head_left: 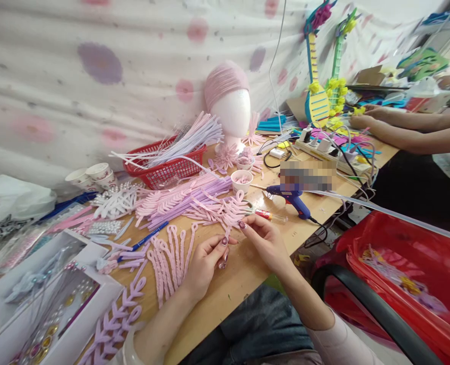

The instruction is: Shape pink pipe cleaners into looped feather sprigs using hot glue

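Between thumb and fingers, my left hand pinches a short pink pipe cleaner. My right hand meets it from the right, fingers bent and closed at the same piece; its exact grip is partly hidden. Just behind my hands lie braided pink pipe-cleaner pieces with looped ends. Left of my left hand, several twisted pink strands with looped tips lie in a row. Leaf-shaped lilac sprigs are nearer the front edge. A blue glue gun rests on its side beyond my right hand.
A red basket holds pale pipe cleaners. Behind stands a white foam head in a pink cap. Paper cups, a power strip with cables and white trays surround the work. At right are a co-worker's hands and a red bag.
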Available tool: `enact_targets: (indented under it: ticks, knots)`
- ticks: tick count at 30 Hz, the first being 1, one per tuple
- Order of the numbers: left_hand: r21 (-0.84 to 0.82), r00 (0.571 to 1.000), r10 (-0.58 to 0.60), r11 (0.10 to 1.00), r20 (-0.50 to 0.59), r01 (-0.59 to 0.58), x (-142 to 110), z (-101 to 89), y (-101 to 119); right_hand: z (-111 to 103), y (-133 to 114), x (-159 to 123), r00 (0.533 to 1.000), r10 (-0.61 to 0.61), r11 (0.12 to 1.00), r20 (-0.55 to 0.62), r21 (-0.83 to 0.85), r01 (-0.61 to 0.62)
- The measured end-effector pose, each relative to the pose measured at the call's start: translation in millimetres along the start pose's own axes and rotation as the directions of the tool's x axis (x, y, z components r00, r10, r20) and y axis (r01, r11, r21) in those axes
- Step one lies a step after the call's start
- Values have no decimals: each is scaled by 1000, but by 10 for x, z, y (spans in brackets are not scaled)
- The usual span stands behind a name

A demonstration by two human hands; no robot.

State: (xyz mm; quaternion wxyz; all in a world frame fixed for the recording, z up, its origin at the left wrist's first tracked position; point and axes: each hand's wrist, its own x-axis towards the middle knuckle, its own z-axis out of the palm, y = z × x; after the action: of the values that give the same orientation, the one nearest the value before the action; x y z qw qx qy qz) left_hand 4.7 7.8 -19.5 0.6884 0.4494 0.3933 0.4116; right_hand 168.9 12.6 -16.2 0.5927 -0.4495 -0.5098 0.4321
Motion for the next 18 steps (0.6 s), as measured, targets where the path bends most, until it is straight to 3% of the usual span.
enact_targets:
  ticks: [18]
  knots:
    - [10, 1000, 8, 1000, 5, -8, -4, -5, -17, -56, -16, 37, 1000, 8, 997, 21, -75, -7]
